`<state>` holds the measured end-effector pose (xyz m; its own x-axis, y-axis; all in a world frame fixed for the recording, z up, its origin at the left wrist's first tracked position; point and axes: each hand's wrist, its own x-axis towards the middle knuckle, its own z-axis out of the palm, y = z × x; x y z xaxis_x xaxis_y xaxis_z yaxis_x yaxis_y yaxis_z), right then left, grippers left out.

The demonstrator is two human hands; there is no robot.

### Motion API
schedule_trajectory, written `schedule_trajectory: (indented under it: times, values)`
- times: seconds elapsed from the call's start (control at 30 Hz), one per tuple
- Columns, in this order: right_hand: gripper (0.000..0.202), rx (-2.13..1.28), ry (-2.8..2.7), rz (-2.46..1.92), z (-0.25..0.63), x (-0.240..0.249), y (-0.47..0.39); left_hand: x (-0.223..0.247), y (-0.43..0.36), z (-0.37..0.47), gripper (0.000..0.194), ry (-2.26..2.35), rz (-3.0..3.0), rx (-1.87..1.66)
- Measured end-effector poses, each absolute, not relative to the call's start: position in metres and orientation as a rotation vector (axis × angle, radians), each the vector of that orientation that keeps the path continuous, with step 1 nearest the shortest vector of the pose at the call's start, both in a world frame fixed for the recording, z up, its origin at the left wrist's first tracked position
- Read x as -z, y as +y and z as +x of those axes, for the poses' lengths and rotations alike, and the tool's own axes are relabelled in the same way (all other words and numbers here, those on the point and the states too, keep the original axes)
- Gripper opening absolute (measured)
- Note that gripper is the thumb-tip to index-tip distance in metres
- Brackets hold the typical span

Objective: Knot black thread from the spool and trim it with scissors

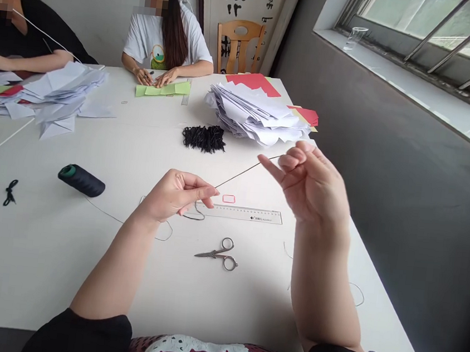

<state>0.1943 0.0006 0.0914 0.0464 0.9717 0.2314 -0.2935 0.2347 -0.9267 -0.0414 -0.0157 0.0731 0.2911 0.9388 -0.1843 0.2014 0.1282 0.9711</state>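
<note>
A black thread (241,172) runs taut on a slant between my two hands. My left hand (186,194) pinches its lower end between thumb and fingers, above a clear ruler (239,213). Higher and to the right, my right hand (312,178) grips the other end, with one finger stretched out toward the left. A loop of thread (195,216) hangs beneath my left hand. From the black thread spool (85,181) at left, a strand trails toward my left forearm. Small metal scissors (218,254) lie on the table, blades partly apart.
A bundle of black cords (204,138) lies beyond my hands, near a stack of white paper (258,114). A knotted black cord (10,193) is at left. Across the white table (82,272), one person handles green paper (163,89); another sits beside more papers (65,91).
</note>
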Motion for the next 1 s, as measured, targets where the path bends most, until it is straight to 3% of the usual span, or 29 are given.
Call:
schedule_trajectory:
  times: [0.17,0.27,0.4,0.53,0.73,0.8,0.9,1.0]
  values:
    - [0.033,-0.905,-1.209,-0.880,0.239,-0.081,0.017,-0.077,-0.014,-0.050,0.025,1.243,1.429,-0.721]
    - [0.026,-0.721,-1.047,-0.884,0.251,-0.070,0.028,-0.080,-0.013,-0.053,0.024,1.273,1.437,-0.690]
    - [0.012,-0.485,-0.765,-0.962,0.239,-0.058,0.044,-0.082,-0.012,-0.055,0.023,1.290,1.448,-0.688]
    - [0.012,-0.168,-0.964,-1.223,0.221,-0.048,0.052,-0.084,-0.014,-0.056,0.023,1.315,1.454,-0.695]
    - [0.005,-0.692,-1.686,-1.646,0.203,-0.040,0.045,-0.083,-0.013,-0.057,0.023,1.348,1.445,-0.689]
    - [0.021,-0.713,-1.815,-1.712,0.194,-0.041,0.038,-0.081,-0.013,-0.055,0.023,1.361,1.438,-0.683]
    - [0.034,-0.774,-1.866,-1.568,0.178,-0.052,0.025,-0.080,-0.013,-0.052,0.023,1.384,1.453,-0.678]
    - [0.037,-1.196,-1.855,-1.209,0.163,-0.065,0.010,-0.079,-0.013,-0.050,0.024,1.393,1.485,-0.676]
